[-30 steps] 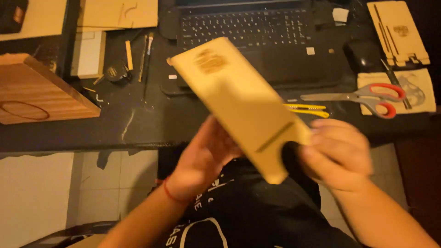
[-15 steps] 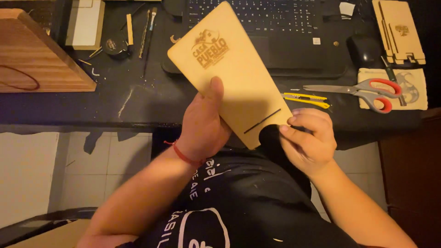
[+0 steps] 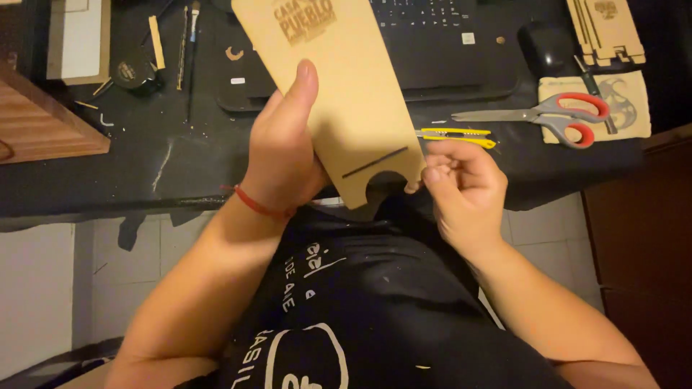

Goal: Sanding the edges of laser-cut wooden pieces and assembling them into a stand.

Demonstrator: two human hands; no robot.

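- My left hand clamped the wooden board above the desk.
- My right hand pinched its notched corner; that thin edge risked snapping if twisted.

The left hand is raised with its back to the camera, thumb stretched upward and fingers wrapped out of sight. The right hand is loosely curled, fingertips seemingly pinched together, forearm angling down to the right.
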